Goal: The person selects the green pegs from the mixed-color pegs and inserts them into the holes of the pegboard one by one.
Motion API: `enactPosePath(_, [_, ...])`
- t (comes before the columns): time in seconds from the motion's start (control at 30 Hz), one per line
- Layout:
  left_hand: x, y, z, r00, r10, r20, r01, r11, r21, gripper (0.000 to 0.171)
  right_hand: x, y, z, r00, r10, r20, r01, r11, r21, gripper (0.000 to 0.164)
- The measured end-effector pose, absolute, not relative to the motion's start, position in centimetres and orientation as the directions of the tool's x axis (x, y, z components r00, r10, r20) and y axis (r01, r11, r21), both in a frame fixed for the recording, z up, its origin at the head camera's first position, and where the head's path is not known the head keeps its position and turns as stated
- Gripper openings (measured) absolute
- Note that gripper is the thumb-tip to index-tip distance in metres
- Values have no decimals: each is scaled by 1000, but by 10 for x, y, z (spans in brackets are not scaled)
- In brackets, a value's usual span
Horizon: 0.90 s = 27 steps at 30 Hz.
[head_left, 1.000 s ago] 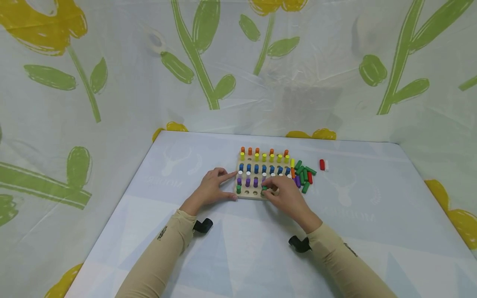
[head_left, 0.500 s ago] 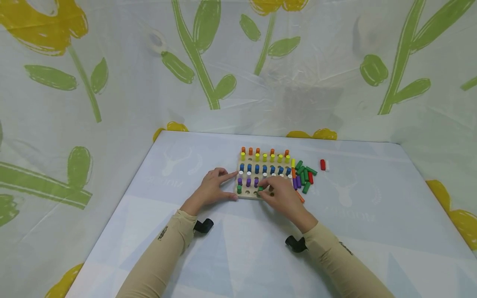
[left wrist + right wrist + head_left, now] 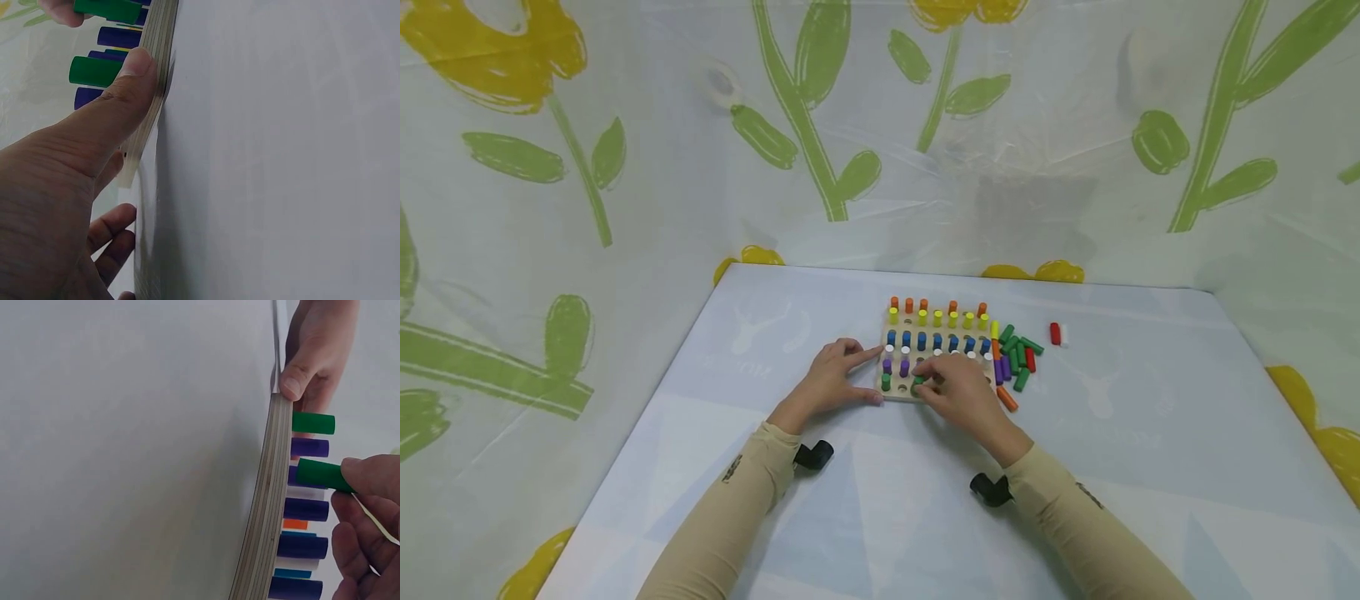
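Observation:
A wooden pegboard (image 3: 912, 327) stands on the table with rows of orange, yellow, blue, white and purple pegs. One green peg (image 3: 886, 382) is upright in its front-left corner. My left hand (image 3: 830, 379) steadies the board there, its thumb (image 3: 128, 81) against the front edge and its extended index finger touching the left side. Between thumb and fingertips, my right hand (image 3: 966, 396) pinches another green peg (image 3: 322, 474) above the front row. In the right wrist view that peg is slightly tilted; whether its lower end touches a hole cannot be told. The right hand covers part of the board.
Loose green pegs (image 3: 1015, 361), with purple, red, orange and yellow ones, lie against the board's right side. An orange peg (image 3: 1007, 398) rests nearer the front. Farther right, a red peg (image 3: 1055, 333) and a white peg (image 3: 1063, 335) lie side by side.
Holding the green peg, my right hand has moved left along the front row. The loose orange peg at the right has come into sight. My left hand stays at the board's corner.

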<state>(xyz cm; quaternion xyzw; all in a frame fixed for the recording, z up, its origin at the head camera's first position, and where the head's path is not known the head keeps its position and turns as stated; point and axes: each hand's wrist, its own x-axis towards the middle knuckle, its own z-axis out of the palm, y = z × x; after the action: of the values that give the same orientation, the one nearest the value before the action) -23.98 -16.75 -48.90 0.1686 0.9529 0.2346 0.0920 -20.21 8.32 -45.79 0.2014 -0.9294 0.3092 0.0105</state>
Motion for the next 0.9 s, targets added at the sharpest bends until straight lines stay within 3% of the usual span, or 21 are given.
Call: enactPosePath(0.9, [-237,-167,-486,-929,360,-83,278,829,485,88,-205,65,-459,-911,-383,154,-402,740,-540,19])
